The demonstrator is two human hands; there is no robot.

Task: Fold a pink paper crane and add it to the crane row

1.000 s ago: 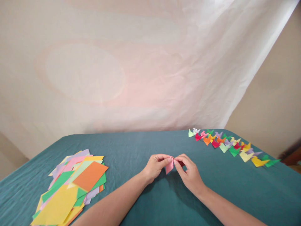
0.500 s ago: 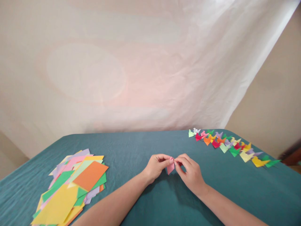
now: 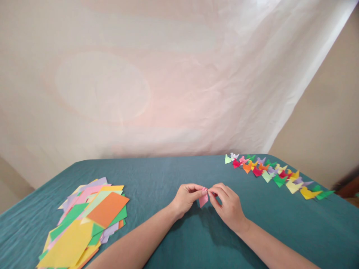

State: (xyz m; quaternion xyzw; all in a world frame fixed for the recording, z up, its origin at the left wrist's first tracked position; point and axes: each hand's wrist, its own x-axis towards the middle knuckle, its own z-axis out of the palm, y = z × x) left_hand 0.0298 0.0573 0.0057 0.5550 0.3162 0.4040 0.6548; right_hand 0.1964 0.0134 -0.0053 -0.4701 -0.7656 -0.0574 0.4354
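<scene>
A small folded pink paper (image 3: 203, 200) is held above the table between my two hands. My left hand (image 3: 187, 198) is closed, its thumb and fingers pinching the paper's upper left part. From the other side, the thumb and fingertips of my right hand (image 3: 226, 204) pinch its upper right tip. The paper's lower part hangs down as a pointed flap. Fingertips hide the fold at the top.
A loose pile of coloured paper sheets (image 3: 108, 209) lies on the left of the green cloth-covered table (image 3: 157, 172). Rows of small folded paper birds (image 3: 279, 181) stand along the right back edge. A pale hanging cloth (image 3: 174, 82) rises behind the table.
Almost nothing differs. My right hand has shifted very slightly at the paper's tip, while my left hand keeps its hold and the pile and birds stay put.
</scene>
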